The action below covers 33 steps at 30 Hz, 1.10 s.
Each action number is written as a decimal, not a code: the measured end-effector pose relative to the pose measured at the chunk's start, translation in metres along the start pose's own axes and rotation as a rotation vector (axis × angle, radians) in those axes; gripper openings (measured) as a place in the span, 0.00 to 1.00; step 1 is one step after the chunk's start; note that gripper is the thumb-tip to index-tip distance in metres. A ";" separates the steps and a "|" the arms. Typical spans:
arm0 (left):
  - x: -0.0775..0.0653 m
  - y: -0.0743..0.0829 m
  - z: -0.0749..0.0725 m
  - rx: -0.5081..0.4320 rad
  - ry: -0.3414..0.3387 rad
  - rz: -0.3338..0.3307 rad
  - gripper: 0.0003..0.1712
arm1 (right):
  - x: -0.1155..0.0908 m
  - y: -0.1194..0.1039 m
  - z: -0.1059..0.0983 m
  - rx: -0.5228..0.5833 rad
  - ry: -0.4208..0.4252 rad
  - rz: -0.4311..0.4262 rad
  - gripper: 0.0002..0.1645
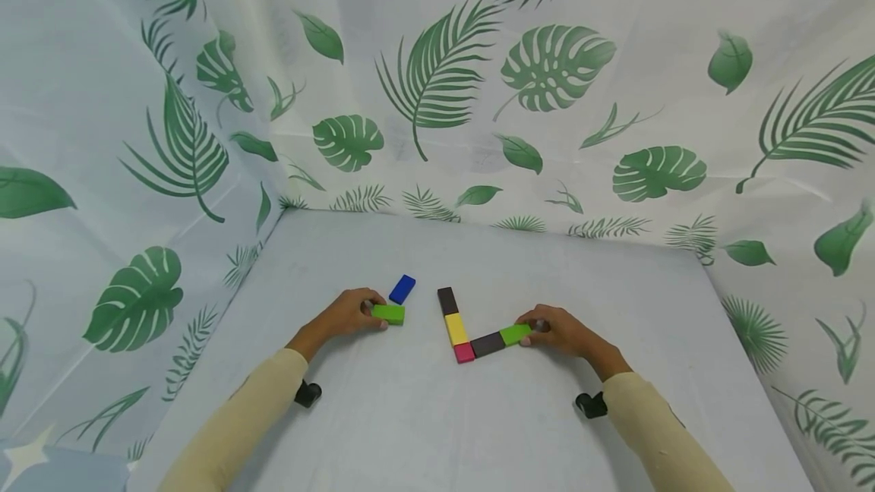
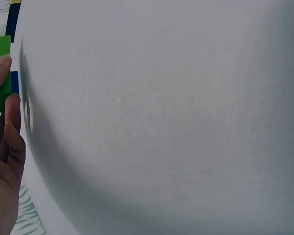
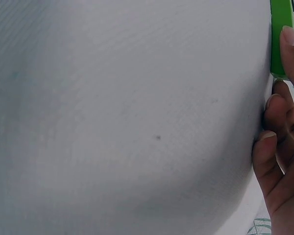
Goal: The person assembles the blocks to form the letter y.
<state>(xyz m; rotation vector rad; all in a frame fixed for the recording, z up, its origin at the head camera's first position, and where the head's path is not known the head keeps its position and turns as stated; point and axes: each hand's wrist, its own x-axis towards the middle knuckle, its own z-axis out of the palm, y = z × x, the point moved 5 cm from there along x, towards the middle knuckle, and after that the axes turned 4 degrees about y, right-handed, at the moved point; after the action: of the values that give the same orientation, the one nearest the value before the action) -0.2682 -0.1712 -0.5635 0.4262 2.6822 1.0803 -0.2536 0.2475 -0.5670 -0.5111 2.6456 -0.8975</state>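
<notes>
Green block [image 1: 390, 315] in the left hand [image 1: 347, 314] is oblong.

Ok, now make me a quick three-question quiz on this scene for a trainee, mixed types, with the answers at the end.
1. Multiple choice: which colour is the corner block in the L of blocks?
a) yellow
b) red
c) blue

2. True or false: the blue block touches the L of blocks.

3. Open question: what does the left hand hold?

Key
1. b) red.
2. False; it lies apart from the L of blocks.
3. A green block.
</notes>
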 end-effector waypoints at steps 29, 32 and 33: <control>-0.024 0.012 -0.005 -0.071 0.199 0.071 0.24 | 0.001 0.003 0.002 0.012 -0.002 0.003 0.24; -0.027 0.014 -0.005 -0.086 0.200 0.060 0.23 | 0.001 0.002 0.001 0.004 -0.001 0.005 0.24; -0.028 0.015 -0.004 -0.091 0.200 0.058 0.23 | 0.001 0.001 0.001 0.000 0.000 0.005 0.24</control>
<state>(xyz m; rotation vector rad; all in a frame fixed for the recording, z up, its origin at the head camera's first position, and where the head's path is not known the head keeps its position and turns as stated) -0.2405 -0.1734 -0.5474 0.4008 2.7922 1.3211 -0.2543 0.2478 -0.5687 -0.5047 2.6453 -0.8963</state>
